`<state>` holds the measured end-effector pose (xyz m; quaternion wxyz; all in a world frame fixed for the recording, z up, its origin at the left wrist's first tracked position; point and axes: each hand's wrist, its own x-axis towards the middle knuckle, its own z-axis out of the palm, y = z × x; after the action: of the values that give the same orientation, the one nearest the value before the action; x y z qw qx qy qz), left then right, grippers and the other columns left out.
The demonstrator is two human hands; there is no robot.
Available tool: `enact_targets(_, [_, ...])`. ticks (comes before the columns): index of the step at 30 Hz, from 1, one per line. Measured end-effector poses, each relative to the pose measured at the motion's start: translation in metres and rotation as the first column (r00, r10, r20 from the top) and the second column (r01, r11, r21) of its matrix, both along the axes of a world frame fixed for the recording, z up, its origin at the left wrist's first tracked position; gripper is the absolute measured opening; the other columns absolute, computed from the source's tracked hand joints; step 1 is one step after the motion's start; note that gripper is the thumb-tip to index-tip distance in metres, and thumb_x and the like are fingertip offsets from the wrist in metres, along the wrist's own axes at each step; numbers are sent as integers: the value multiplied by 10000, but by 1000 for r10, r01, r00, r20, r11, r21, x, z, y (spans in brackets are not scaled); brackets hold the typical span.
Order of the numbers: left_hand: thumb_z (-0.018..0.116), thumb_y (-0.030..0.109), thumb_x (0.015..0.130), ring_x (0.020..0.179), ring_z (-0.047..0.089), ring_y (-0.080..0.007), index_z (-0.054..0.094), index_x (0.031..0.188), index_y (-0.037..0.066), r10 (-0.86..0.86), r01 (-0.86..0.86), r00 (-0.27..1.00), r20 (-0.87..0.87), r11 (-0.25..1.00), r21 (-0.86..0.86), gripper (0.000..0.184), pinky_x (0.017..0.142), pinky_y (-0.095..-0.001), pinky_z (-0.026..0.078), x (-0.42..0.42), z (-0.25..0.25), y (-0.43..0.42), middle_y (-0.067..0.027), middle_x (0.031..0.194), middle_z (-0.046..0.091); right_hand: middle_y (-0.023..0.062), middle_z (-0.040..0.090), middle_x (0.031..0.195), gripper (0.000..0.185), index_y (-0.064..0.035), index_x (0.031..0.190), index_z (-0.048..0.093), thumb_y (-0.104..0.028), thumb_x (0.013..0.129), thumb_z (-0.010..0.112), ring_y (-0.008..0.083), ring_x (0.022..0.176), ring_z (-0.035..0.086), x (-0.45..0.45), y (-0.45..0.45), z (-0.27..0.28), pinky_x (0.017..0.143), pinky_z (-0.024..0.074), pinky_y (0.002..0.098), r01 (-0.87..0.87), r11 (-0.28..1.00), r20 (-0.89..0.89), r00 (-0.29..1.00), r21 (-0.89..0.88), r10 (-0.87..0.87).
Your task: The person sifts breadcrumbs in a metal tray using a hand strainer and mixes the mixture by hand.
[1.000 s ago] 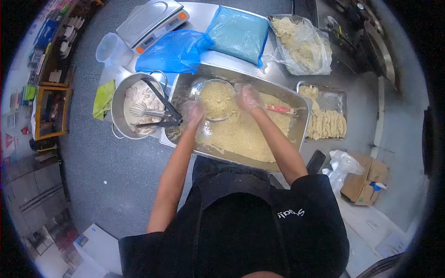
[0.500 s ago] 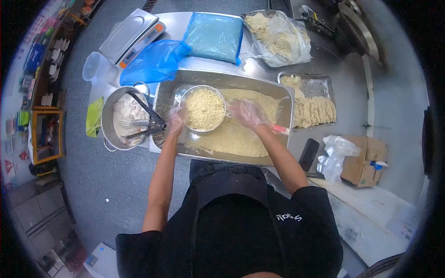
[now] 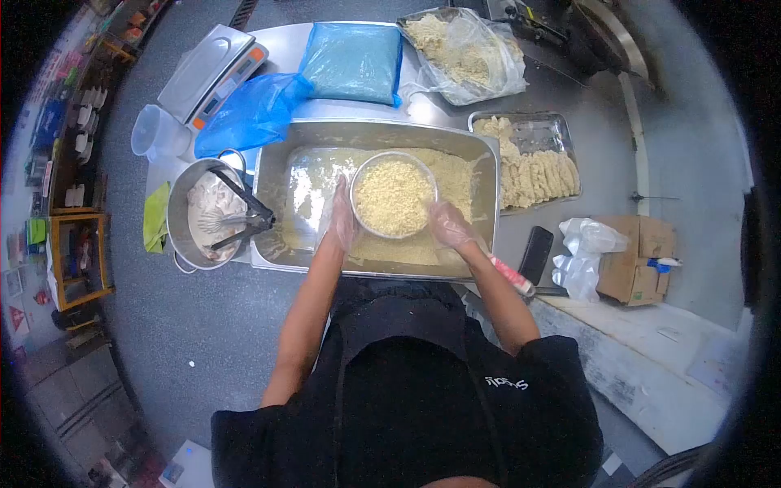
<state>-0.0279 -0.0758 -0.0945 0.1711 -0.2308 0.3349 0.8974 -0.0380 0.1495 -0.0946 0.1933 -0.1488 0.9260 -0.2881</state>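
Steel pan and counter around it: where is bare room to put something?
Right of the tray of coated pieces, the counter is bare. Inside the steel pan, the left part is nearly free, only smeared; the left hand, round bowl and right hand fill its middle. Left end is crowded: pot, pitcher, scale, crumpled bag.

Steel table [image 3: 283, 39] bearing scale [image 3: 199, 75], plastic jug [image 3: 159, 132], blue bags [image 3: 355, 63], deep metal pan [image 3: 281, 259].
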Motion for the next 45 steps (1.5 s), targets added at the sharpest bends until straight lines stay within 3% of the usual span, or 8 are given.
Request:
enact_targets(4, [245, 644, 806, 1128, 447, -310, 323, 1286, 11, -63, 41, 994, 88, 972, 229, 798, 965, -421, 345, 5, -2, -1, -195, 1243, 429, 240, 564, 750, 338, -2, 855, 550, -280, 873, 359, 383, 706, 557, 1, 1, 29, 638, 417, 459, 67, 997, 95, 993, -30, -64])
enact_targets(17, [258, 617, 819, 1135, 440, -314, 281, 1307, 12, -122, 103, 991, 56, 959, 264, 778, 960, -419, 354, 5, -4, -3, -200, 1264, 402, 262, 559, 799, 388, 10, 908, 548, -331, 884, 365, 399, 769, 550, -8, 16, 30, 688, 417, 456, 13, 997, 265, 964, 76, -32])
enact_targets(20, [255, 601, 828, 1134, 439, -316, 287, 1301, 4, -110, 98, 967, 230, 993, 65, 762, 970, -420, 342, 6, 7, 1, -207, 1260, 402, 263, 552, 778, 361, 11, 876, 542, -298, 888, 356, 405, 755, 543, -5, 27, 14, 674, 413, 458, 171, 974, 68, 984, -151, -163])
enact_targets(23, [265, 598, 825, 1132, 440, -316, 281, 1301, 0, -125, 110, 990, 69, 976, 188, 765, 967, -419, 344, 4, 11, 5, -209, 1256, 405, 261, 541, 752, 327, 15, 837, 529, -261, 886, 363, 405, 733, 539, -7, 34, 11, 647, 406, 460, -111, 993, 21, 994, -30, 112])
enact_targets(26, [225, 565, 846, 1152, 420, -320, 295, 1298, 11, -169, 171, 958, 233, 985, 12, 719, 976, -450, 327, 2, 26, 4, -200, 1261, 403, 261, 535, 744, 312, 19, 818, 520, -239, 886, 359, 406, 720, 537, -11, 30, 20, 640, 411, 465, 46, 999, 58, 997, -18, -44])
enact_targets(29, [223, 556, 848, 1155, 417, -321, 318, 1287, 14, -165, 149, 985, 56, 965, 216, 704, 970, -457, 330, -3, 11, 3, -196, 1242, 427, 262, 538, 751, 313, 19, 818, 521, -238, 886, 356, 399, 717, 541, -3, 15, 61, 638, 413, 469, -1, 1000, 150, 989, -9, 2])
enact_targets(38, [213, 502, 868, 1105, 472, -284, 359, 1259, 7, -195, 177, 962, 191, 978, 106, 648, 936, -417, 387, -1, 9, 1, -185, 1206, 465, 261, 539, 741, 353, 14, 857, 531, -291, 891, 357, 392, 747, 541, -9, 34, 5, 650, 418, 446, 141, 971, 166, 980, -193, -110])
enact_targets(45, [259, 503, 861, 1009, 536, -302, 367, 1250, 1, -140, 135, 986, 89, 989, 65, 644, 863, -422, 459, -2, 19, 5, -209, 1171, 486, 249, 554, 776, 362, 17, 857, 535, -301, 890, 366, 377, 711, 549, -5, 26, 24, 631, 423, 436, 116, 992, 136, 985, -42, -109])
